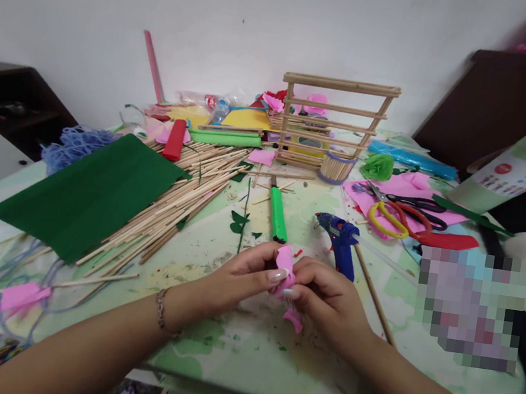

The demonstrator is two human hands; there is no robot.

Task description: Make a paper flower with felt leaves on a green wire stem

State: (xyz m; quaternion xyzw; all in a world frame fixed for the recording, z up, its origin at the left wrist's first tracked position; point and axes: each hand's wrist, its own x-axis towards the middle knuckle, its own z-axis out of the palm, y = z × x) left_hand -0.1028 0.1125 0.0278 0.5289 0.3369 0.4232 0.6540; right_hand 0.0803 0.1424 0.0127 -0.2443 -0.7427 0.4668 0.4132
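Note:
Between my two hands, above the front of the table, is a small piece of pink crepe paper, gathered at its middle with a loose end hanging below. My left hand pinches it between thumb and fingers from the left. My right hand pinches the same paper from the right, thumb on the near side. The fingertips behind the paper are partly hidden. Just beyond lies a green-handled utility knife, and to the right a blue hot glue gun with a glue stick in its back.
A heap of thin wooden sticks and a dark green sheet cover the left side. A wooden stick rack stands at the back. Yellow-and-orange-handled scissors lie right, near a large bottle. Blue yarn sits far left.

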